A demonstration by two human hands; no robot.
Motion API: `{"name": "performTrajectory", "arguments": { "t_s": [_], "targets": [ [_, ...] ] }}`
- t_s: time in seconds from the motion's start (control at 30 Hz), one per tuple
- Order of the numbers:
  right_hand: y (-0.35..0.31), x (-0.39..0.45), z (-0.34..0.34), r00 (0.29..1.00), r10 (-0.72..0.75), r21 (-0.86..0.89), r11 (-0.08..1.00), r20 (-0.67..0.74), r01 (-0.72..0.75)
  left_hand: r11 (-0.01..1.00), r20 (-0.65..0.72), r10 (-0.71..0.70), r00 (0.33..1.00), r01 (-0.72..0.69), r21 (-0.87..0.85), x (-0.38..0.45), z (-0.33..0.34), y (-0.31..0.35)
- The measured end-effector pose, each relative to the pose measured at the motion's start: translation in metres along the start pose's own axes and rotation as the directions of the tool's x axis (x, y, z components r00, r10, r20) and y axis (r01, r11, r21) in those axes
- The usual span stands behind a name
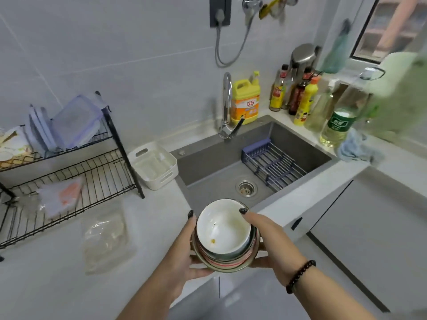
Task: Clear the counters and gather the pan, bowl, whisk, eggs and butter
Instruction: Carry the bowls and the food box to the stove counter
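Hands: a stack of nested bowls (225, 236) is gripped from both sides, the left hand (182, 252) curled round its left wall, the right hand (270, 239) round its right wall with the thumb laid over the top rim.
Landmark: the grey rectangular sink (208, 167) is used for all places below; the stack is held just at its near edge, above the counter lip.
Counter: a pale stone worktop (46, 273) is seen wrapped around the sink on the left and the right.
Rack: a black wire two-tier dish rack (92, 169) is placed well left of the sink, with clear plastic lidded boxes (74, 123) on its upper tier.
Bowls: a white ceramic bowl (221, 227), soiled with yellowish residue, is seated on top of the stack, inside a steel outer bowl.
Tub: a cream plastic tub with handle slots (153, 167) is set just beside the sink's left rim.
Basket: a blue wire drainer (272, 165) is rested inside the sink, at its right.
Detergent: a yellow jug (246, 100) is stood behind the sink, beside the chrome tap (227, 105).
Bottles: a cluster of sauce and oil bottles (300, 98) is lined up at the sink's far right corner.
Bag: a clear plastic bag (106, 236) is laid flat on the worktop, left of the sink.
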State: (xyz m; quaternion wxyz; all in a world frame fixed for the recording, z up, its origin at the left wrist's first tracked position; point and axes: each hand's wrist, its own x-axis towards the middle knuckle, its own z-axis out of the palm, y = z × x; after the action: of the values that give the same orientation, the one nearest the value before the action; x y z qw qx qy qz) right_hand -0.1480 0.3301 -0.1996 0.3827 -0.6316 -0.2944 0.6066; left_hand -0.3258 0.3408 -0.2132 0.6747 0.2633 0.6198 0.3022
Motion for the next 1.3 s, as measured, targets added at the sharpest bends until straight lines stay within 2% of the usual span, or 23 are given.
{"name": "performTrajectory", "arguments": {
  "t_s": [0.23, 0.47, 0.73, 0.97, 1.3],
  "targets": [
    [-0.001, -0.012, -0.098, 0.987, 0.007, 0.107, 0.994, -0.158, 0.01, 0.984, 0.186, -0.03, 0.982, -0.004, 0.179, 0.018, 0.1, 0.003],
    [0.014, -0.04, -0.178, 0.925, 0.078, 0.274, 0.961, -0.371, 0.029, 0.934, 0.362, -0.126, 0.924, -0.013, 0.357, 0.029, 0.195, -0.002],
    [0.03, -0.064, -0.256, 0.801, 0.19, 0.425, 0.901, -0.567, 0.087, 0.848, 0.517, -0.231, 0.825, -0.091, 0.523, 0.033, 0.305, -0.013],
    [0.03, -0.072, -0.333, 0.649, 0.269, 0.517, 0.826, -0.712, 0.225, 0.767, 0.611, -0.327, 0.721, -0.175, 0.618, 0.046, 0.422, -0.019],
    [0.033, -0.079, -0.44, 0.458, 0.383, 0.562, 0.743, -0.802, 0.362, 0.64, 0.705, -0.471, 0.53, -0.346, 0.686, 0.052, 0.574, -0.035]
  ]
}}
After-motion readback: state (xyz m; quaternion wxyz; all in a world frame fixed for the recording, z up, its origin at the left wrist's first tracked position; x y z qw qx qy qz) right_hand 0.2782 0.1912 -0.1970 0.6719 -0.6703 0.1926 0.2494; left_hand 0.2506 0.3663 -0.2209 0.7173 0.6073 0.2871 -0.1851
